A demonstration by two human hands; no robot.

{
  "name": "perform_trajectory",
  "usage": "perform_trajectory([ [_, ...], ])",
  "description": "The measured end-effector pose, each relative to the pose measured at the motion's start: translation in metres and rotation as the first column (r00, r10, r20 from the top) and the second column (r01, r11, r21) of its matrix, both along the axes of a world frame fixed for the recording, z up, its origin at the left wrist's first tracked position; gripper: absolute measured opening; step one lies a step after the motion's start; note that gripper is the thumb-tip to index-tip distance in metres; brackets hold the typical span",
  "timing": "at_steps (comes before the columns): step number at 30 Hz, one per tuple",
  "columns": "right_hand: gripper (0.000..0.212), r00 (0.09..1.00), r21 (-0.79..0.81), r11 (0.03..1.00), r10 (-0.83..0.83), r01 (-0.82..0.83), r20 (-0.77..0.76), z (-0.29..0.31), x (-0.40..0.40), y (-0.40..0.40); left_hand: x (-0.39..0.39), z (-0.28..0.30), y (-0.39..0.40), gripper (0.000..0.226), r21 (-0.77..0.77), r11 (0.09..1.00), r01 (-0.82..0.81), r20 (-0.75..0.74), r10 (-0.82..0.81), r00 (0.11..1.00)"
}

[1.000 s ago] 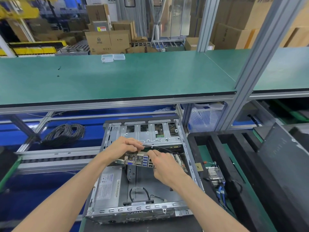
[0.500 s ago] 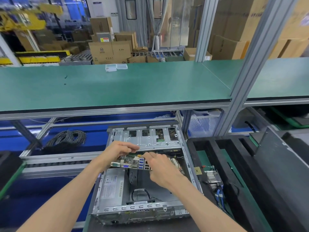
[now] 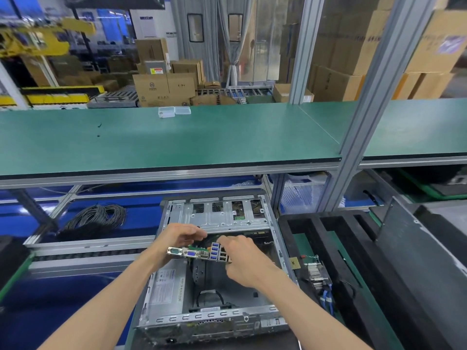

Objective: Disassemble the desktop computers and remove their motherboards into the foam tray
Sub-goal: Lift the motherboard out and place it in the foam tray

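Fingers of your left hand (image 3: 177, 237) curl over the far edge of the motherboard (image 3: 199, 253), thumb side underneath as far as can be seen; fingers of your right hand (image 3: 243, 260) curl round its right end, beside the blue port stack. Both hands grip the board. It sits tilted above the open desktop case (image 3: 217, 317), port row facing you: a serial connector at the left, a blue VGA connector next, then stacked blue and dark ports. How much of the board still touches the chassis cannot be told; your hands cover its far side. Inside the case, the silver power supply (image 3: 168, 286) lies at the left, and a looped black cable (image 3: 211, 295) lies on the bare floor near the front panel. Just right of the case stands the black foam tray (image 3: 318, 224), with a heatsink and blue wires (image 3: 319, 277) in one of its slots. A coil of black cable (image 3: 97, 218) rests on the blue lower shelf to the left. Above, the green bench top (image 3: 177, 137) carries two small clear plastic boxes (image 3: 174, 111).
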State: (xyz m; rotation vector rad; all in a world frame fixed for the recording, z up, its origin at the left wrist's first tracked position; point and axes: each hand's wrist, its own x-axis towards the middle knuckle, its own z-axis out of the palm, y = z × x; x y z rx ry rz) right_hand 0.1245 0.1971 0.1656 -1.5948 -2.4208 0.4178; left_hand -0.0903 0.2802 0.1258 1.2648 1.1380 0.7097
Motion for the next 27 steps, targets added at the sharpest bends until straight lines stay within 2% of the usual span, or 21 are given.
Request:
perform_trajectory([
  [3, 0.034, 1.0, 0.009, 1.0, 0.012, -0.012, 0.0, 0.005, -0.001, -0.002, -0.002, -0.001, -0.001, 0.03, -0.022, 1.0, 0.004, -0.007, -0.004, 1.0],
  [6, 0.032, 1.0, 0.017, 1.0, 0.013, -0.013, -0.002, 0.01, 0.001, -0.001, -0.006, 0.0, -0.001, 0.056, -0.055, 0.998, 0.027, -0.074, -0.031, 0.997],
  [8, 0.03, 1.0, 0.013, 1.0, 0.019, -0.019, 0.006, 0.014, 0.001, 0.001, -0.008, 0.001, -0.002, 0.064, -0.093, 0.994, 0.051, -0.127, -0.062, 0.99],
  [12, 0.024, 0.999, -0.008, 0.999, 0.039, -0.039, 0.0, 0.022, 0.002, 0.001, -0.008, 0.004, -0.004, 0.042, -0.114, 0.992, 0.044, -0.203, -0.067, 0.977],
  [16, 0.022, 0.998, -0.005, 0.998, 0.063, -0.063, 0.03, 0.035, 0.004, 0.004, -0.006, 0.011, -0.007, 0.036, -0.124, 0.991, 0.053, -0.191, -0.076, 0.979],
  [20, 0.019, 0.997, -0.013, 0.998, 0.066, -0.066, 0.025, 0.051, 0.006, 0.01, -0.004, 0.016, -0.014, 0.031, -0.075, 0.997, -0.036, -0.075, 0.03, 0.997],
  [25, 0.012, 0.998, 0.009, 0.998, 0.064, -0.064, -0.022, 0.077, 0.01, 0.011, 0.004, 0.012, -0.018, 0.029, -0.106, 0.954, -0.28, 0.022, 0.284, 0.959],
  [27, 0.022, 0.997, 0.017, 0.997, 0.073, -0.073, -0.036, 0.09, 0.01, 0.01, 0.007, 0.012, -0.018, 0.032, -0.092, 0.947, -0.309, 0.053, 0.315, 0.948],
])
